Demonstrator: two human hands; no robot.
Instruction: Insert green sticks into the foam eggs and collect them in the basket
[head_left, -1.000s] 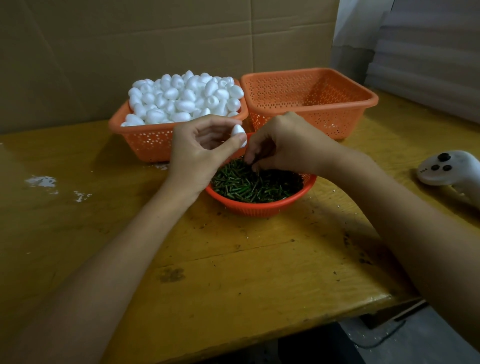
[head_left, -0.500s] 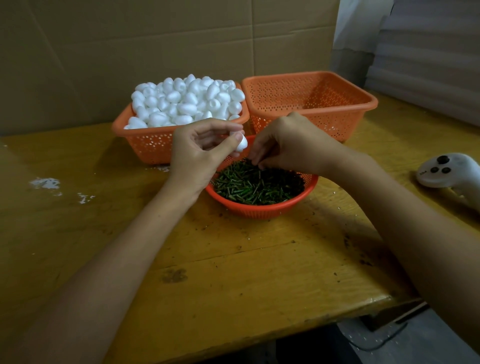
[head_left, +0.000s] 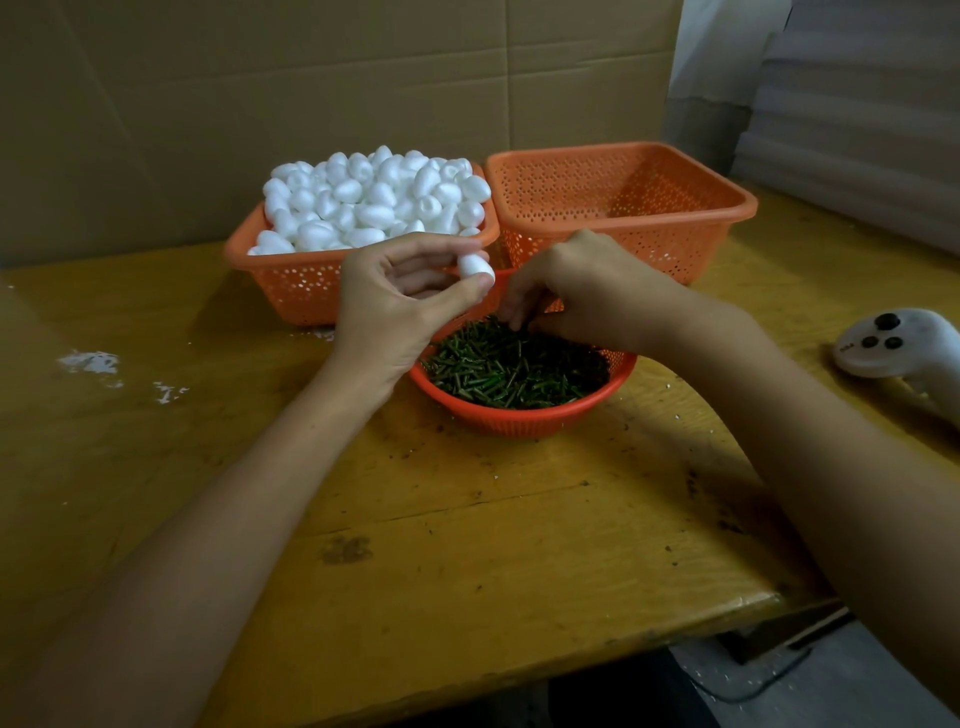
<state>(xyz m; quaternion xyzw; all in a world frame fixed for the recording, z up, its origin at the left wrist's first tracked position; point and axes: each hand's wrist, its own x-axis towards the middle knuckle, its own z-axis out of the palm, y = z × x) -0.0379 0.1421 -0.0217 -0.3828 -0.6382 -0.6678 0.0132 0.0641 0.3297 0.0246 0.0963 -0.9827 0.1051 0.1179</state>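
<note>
My left hand pinches one white foam egg between thumb and fingers, above the far left rim of the round orange bowl. The bowl holds a heap of short green sticks. My right hand reaches down into the bowl's far side with curled fingertips pinching at a green stick. Behind stand an orange basket heaped with foam eggs and an orange square basket that looks empty.
A white handheld controller lies at the table's right edge. White foam crumbs are scattered on the left of the wooden table. A cardboard wall stands close behind the baskets.
The left hand has kept the egg at about the same spot above the bowl. The right hand's fingertips have dipped lower into the sticks.
</note>
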